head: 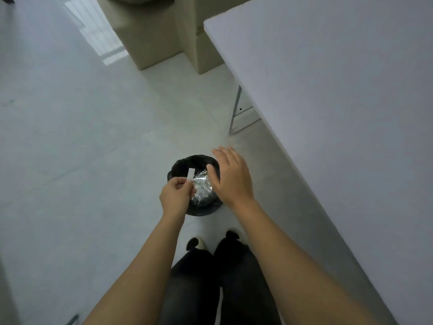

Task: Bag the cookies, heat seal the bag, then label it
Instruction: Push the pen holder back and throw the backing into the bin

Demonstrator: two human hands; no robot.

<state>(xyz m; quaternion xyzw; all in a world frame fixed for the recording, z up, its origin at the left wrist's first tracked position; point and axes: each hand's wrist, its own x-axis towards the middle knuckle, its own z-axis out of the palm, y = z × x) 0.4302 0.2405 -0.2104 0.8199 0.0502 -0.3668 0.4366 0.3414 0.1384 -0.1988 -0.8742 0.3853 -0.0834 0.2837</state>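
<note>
Looming right of the black-lined bin (178,164) is the white table (339,78); no cookie bag shows anywhere. Over the bin's right rim hovers the right hand (232,177), fingers spread and empty. Over its near-left rim, the left hand (174,195) reaches above crumpled clear plastic (201,186) inside, pinching a small white strip (190,175), probably label backing. Any tackiness could make the light strip cling to the fingers, or it could flutter past the bin.

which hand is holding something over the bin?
The left hand, pinching a small white strip above the black bin. The right hand is open, fingers spread, holding nothing.
</note>
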